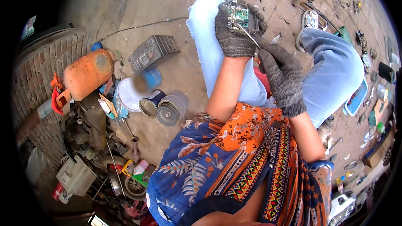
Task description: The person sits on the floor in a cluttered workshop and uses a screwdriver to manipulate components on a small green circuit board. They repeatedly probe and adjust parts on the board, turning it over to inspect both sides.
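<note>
Two hands, each in one dark grey knitted glove, meet above the person's legs. The left hand (235,44) is clamped on one black casing (253,24), its fingers wrapped round the edges, and one green circuit board (239,15) sits in that casing, facing up. The right hand (284,73) has its fingers closed on one thin metal tool (248,34), whose tip points at the near edge of the board; I cannot tell whether it touches. The casing is near the person's left shin, between two legs in pale blue jeans (335,60), and two shoes (309,21) show, one at the end of each leg. On the ground to the left lies one ribbed grey plastic shell (153,53). Just beside it stand three containers: one blue bucket (154,77) with a white top, partly hidden by a blurred patch, one open dark tin (150,102) and one clear jar (179,100). Farther left are one orange gas cylinder (88,74) and one blue ball (96,46), with one brick wall (42,65) behind them. Below them are one pale box (76,176) and one small wheel (135,187) among mixed parts. To the right is one blue tray (356,98), amid scattered small pieces too many to count.
</note>
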Motion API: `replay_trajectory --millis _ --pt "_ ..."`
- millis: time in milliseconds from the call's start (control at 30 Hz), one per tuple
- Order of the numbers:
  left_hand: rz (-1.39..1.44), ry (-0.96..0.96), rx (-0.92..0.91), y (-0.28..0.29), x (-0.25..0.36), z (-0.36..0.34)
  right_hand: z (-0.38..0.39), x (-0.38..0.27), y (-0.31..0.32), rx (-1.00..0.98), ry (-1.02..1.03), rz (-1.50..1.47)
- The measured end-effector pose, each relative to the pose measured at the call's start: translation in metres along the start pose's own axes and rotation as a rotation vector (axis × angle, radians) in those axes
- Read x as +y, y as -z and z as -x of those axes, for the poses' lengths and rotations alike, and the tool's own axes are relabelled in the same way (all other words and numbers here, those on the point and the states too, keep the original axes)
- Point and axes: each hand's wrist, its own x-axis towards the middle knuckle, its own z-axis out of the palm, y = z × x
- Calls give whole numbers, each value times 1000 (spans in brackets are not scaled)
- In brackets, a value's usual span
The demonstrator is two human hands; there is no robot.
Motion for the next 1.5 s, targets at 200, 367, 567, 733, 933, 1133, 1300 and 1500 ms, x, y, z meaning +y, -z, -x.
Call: replay_trajectory --millis 200,367,567,733,933,1133,1300,1500 --pt "26 48 13 0 6 -4 8 7 21 98 338 456" --pt "46 73 -7 2 4 -5 2 3 20 99 453 598" --pt "138 90 -43 -1 5 -3 -3 9 16 89 480 723" --pt "77 76 35 -8 3 -3 -6 13 14 86 495 819" --pt "117 94 25 -10 3 -2 -3 20 9 137 458 770" --pt "123 55 -40 24 -6 -19 -12 29 -8 171 381 689" --pt "20 35 -4 22 -8 -19 -10 15 -5 195 442 563" --pt "76 112 32 -2 2 -9 3 0 9 91 390 704"
